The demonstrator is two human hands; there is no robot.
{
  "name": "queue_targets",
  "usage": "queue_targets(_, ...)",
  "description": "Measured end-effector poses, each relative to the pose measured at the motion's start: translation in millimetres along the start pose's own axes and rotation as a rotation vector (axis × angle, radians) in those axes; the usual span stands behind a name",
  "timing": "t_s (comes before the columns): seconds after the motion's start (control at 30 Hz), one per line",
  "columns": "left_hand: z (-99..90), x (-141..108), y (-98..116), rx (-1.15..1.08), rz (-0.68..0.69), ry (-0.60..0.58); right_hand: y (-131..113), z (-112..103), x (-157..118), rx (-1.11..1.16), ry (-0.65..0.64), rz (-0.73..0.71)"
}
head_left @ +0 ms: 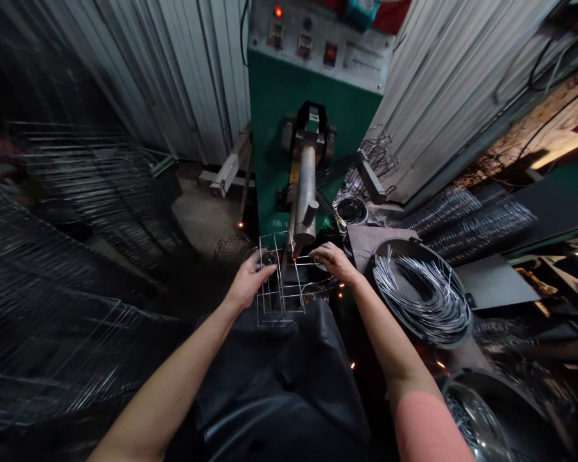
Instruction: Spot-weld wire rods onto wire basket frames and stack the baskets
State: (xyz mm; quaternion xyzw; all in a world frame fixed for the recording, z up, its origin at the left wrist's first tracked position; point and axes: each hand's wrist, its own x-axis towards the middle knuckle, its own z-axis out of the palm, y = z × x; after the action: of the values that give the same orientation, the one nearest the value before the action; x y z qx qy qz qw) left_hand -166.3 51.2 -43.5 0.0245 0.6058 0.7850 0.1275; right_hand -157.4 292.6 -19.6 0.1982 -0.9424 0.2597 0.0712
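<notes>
We grip the wire frame point(281, 296) with our left hand point(248, 281) and pinch what looks like a thin wire point(304, 257) in our right hand point(332, 260) — apparently to hold their crossing steady at the green machine's point(313, 83) metal tip point(295, 250).

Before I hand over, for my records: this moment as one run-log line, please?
left hand: holding silver wire-grid frame | right hand: beside frame, grip unclear | green metal machine: round red lamp lit

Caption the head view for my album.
Left hand and right hand flank a wire frame before a green machine amid sparks.
</notes>
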Motion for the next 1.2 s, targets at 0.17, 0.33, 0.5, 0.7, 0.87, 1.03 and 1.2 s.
queue_targets(0.17, 1.7, -2.6, 1.8, 0.006, -0.009, 0.021, -25.6, 21.6, -23.1, -0.177, 0.338, 0.141)
queue_targets(0.33, 1.9, -2.0, 1.3, -0.015, -0.004, 0.022, -18.7, 23.2, -35.7, -0.081, 0.338, 0.217)
queue_targets(0.5, 3.9, -3.0, -0.8, -0.019, -0.015, 0.030, -11.4, 7.6, -32.7, -0.005, 0.289, 0.189)
queue_targets(0.7, 5.7, -9.5, 3.1, 0.001, 0.058, 0.052, -22.5, 19.9, -21.7, -0.064, 0.222, 0.134)
queue_targets(0.87, 4.4, -6.2, 2.4, -0.011, 0.053, 0.079, -14.6, 21.2, -15.8, -0.047, 0.214, 0.132)
queue_targets(1.03, 3.4, 1.0, -3.1, -0.039, 0.062, 0.088, -8.9, 15.5, -9.8, -0.027, 0.203, 0.112)
queue_targets(1.2, 4.9, 5.2, -2.1, -0.074, 0.048, 0.095, -6.9, 10.0, -4.3, -0.027, 0.181, 0.107)
